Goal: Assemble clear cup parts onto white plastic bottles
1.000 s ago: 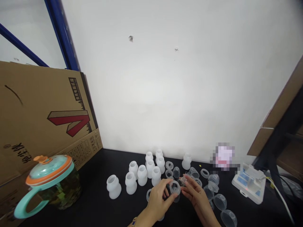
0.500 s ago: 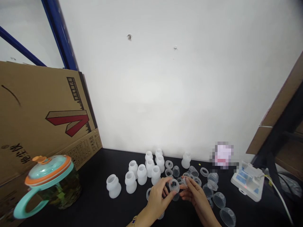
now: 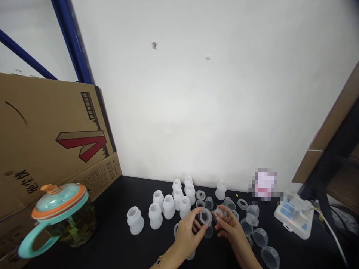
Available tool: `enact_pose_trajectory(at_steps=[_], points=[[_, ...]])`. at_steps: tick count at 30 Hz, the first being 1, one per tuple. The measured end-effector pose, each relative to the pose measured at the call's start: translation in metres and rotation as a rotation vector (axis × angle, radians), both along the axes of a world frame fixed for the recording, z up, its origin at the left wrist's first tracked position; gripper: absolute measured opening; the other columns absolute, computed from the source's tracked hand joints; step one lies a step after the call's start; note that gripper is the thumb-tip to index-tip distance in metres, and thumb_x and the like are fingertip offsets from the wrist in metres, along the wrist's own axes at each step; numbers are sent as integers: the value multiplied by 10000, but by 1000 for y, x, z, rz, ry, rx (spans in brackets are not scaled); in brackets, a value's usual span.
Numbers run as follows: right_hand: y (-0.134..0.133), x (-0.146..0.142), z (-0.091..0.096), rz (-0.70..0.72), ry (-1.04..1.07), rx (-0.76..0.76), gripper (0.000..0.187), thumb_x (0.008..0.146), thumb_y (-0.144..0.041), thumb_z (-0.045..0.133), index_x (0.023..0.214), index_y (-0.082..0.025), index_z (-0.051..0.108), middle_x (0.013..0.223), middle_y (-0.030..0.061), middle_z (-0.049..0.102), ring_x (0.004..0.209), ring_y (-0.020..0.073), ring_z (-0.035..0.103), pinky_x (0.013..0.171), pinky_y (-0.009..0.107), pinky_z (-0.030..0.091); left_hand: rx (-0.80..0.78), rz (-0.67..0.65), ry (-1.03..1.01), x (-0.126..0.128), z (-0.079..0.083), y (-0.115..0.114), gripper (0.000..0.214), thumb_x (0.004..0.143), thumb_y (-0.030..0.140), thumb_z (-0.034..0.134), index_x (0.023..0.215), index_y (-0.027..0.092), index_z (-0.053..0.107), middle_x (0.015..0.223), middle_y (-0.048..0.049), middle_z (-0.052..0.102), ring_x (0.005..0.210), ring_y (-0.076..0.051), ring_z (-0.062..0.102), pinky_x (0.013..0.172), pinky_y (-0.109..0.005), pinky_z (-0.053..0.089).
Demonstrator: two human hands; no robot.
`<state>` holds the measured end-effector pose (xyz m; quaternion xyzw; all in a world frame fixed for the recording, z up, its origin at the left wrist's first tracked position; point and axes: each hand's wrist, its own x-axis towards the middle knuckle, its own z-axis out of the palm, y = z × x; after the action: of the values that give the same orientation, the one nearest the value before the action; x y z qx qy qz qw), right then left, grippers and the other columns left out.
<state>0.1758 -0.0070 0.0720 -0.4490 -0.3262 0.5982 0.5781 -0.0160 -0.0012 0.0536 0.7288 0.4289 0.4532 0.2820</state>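
your left hand [image 3: 186,237]: pinches a clear plastic ring [image 3: 205,216]
your right hand [image 3: 231,228]: pinches a small clear part [image 3: 218,213]
below grip: clear cup [image 3: 208,232]

Workshop-like storeroom, blue steel racking [image 3: 73,41], cardboard carton [image 3: 50,123], black workbench [image 3: 112,228]

Frosted white plastic bottle-shaped pieces [image 3: 168,207] look smooth and matt, while the clear plastic cups [image 3: 260,237] and clear plastic ring [image 3: 205,216] shine glossy above a dark, matt worktop [image 3: 112,239]. A jug's teal plastic lid [image 3: 58,198] gleams against rough brown corrugated cardboard [image 3: 50,123] and a blue painted metal rack [image 3: 73,41].
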Motion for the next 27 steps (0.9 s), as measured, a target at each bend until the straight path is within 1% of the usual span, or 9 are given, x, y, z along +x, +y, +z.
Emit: enact_pose_trajectory(at_steps=[5,9,13,17,20,21,23,25,27], points=[[4,0,-4,29,-7,-4,610,555,-447,915,1046,-211,641,878,48,750,558,138,630,453,232,509,-20,19,17,1,3,-1,426,870,304,659,1283,242,573,778,10,723,634,-151,660,594,-240,543],[7,0,-10,46,-19,0,587,598,-464,894,1066,-204,653,888,56,751,557,138,632,452,229,502,-14,14,28,0,5,-1,432,863,296,661,1282,241,572,837,-1,734,644,-149,657,600,-240,542],[5,0,-9,64,-15,-7,550,649,-505,860,1060,-191,674,815,42,740,564,133,632,460,213,495,-14,13,25,0,6,-1,423,866,311,660,1273,236,576,841,-4,738,644,-149,657,592,-237,539],[5,-1,-9,56,-19,-22,552,629,-589,839,976,-181,709,714,23,713,523,131,612,427,210,482,-18,8,15,0,6,-1,424,864,316,660,1271,234,577,880,-14,745,643,-147,660,593,-238,543],[7,0,-11,72,-4,-38,580,642,-665,790,922,-162,725,672,28,701,511,136,607,420,220,485,-9,15,23,0,4,-2,433,879,340,647,1290,230,565,870,-20,744,638,-149,654,600,-246,547],[8,0,-12,74,4,-48,591,649,-680,775,921,-158,727,673,33,703,513,140,611,422,223,487,-6,17,21,0,4,-2,434,887,347,639,1297,231,559,900,-27,746,638,-148,651,601,-249,549],[9,0,-13,59,12,-62,595,657,-675,772,949,-159,722,715,44,722,521,144,619,422,226,487,0,14,7,-1,3,-1,431,900,355,624,1306,236,544,1028,-47,740,643,-142,650,601,-254,553],[8,0,-12,24,10,-61,579,656,-619,806,1018,-180,701,804,53,747,538,146,630,431,228,490,0,8,-13,-1,3,-1,439,908,357,616,1322,241,523,1157,-64,707,654,-137,653,601,-256,558],[5,0,-10,4,8,-49,574,655,-539,842,1092,-208,672,878,53,757,558,145,636,450,233,498,-9,1,-25,-2,4,-1,459,920,362,604,1352,248,498,1221,-72,681,662,-136,657,599,-256,560]])
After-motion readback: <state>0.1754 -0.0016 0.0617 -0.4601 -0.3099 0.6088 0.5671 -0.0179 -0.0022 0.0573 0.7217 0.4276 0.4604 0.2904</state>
